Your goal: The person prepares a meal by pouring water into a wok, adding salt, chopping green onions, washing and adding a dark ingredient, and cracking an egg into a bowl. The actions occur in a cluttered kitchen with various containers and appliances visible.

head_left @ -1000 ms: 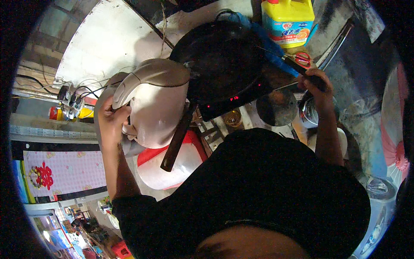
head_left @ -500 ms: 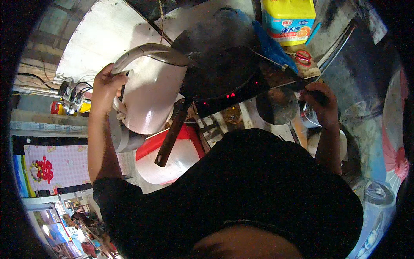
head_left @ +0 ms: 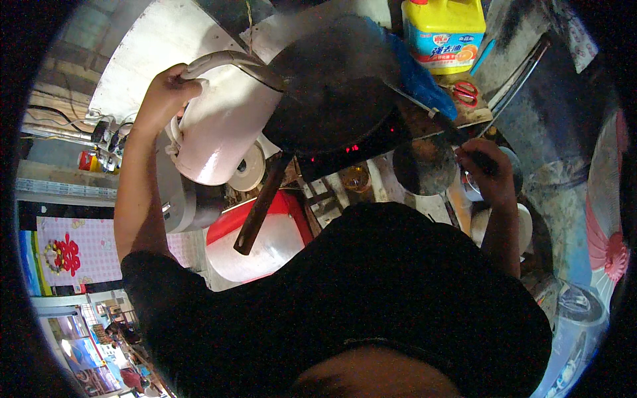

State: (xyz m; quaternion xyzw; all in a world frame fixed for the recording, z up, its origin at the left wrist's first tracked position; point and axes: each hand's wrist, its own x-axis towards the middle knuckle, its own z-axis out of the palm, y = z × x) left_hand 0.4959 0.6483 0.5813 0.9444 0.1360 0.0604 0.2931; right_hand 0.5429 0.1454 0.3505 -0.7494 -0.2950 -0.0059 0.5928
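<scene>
My left hand (head_left: pixel 169 93) grips the handle of a pale electric kettle (head_left: pixel 219 132), tilted with its top end over a black wok (head_left: pixel 335 99). The wok sits on a black induction cooker (head_left: pixel 355 159) with red lit indicators, its long handle (head_left: pixel 262 205) reaching toward me. Haze hangs over the wok. My right hand (head_left: pixel 484 162) is closed on the dark handle of a metal spatula (head_left: pixel 434 113), whose blade is hard to make out inside the wok. A round kettle base (head_left: pixel 244 174) shows below the kettle. A dark round lid or pan (head_left: pixel 423 174) lies left of my right hand.
A yellow jug (head_left: pixel 441 20), red scissors (head_left: pixel 464 94) and blue plastic (head_left: pixel 428 86) are at the back right. A red-rimmed container (head_left: pixel 255 242) stands below the wok handle, a pink fan (head_left: pixel 607 252) at the far right, cables and a socket (head_left: pixel 101 132) at left.
My left hand has lifted the kettle up and leftward, tilting it further and uncovering the round base. My right hand has moved slightly down with the spatula. Haze has appeared over the wok.
</scene>
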